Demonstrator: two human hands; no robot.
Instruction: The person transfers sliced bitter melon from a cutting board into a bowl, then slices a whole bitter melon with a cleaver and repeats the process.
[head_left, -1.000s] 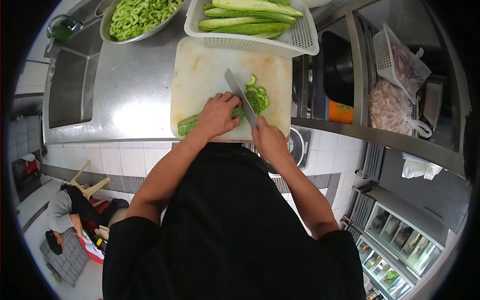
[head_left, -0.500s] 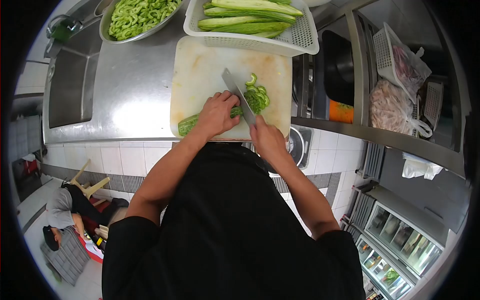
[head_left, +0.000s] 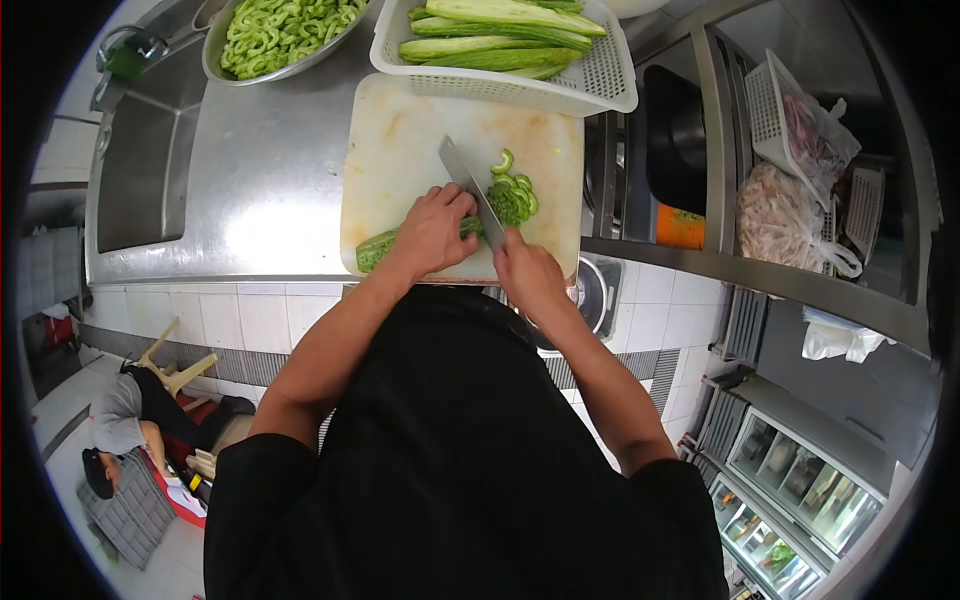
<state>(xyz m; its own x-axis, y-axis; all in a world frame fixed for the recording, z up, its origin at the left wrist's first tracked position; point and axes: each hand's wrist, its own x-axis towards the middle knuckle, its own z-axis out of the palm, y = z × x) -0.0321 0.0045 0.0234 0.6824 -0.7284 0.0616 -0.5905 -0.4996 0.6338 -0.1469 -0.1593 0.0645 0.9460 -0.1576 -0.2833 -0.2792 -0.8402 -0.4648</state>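
My left hand (head_left: 437,230) presses down on a green gourd (head_left: 374,250) that lies across the lower part of a white cutting board (head_left: 390,130). In my right hand (head_left: 527,267) is the handle of a knife (head_left: 468,182), its blade slanting up and left, right beside my left fingertips. Against the blade's right side lies a small heap of curved green slices (head_left: 513,198). My left fingers are curled on the gourd, partly covering it.
Behind the board is a white basket (head_left: 500,84) of long gourd halves (head_left: 500,42). A metal bowl (head_left: 262,77) of slices stands at the back left, near a sink (head_left: 150,170). At the lower left a person (head_left: 130,425) is bent over.
The knife and my right hand have shifted slightly left, towards my left hand. My left hand stays on the gourd, nearly unmoved.
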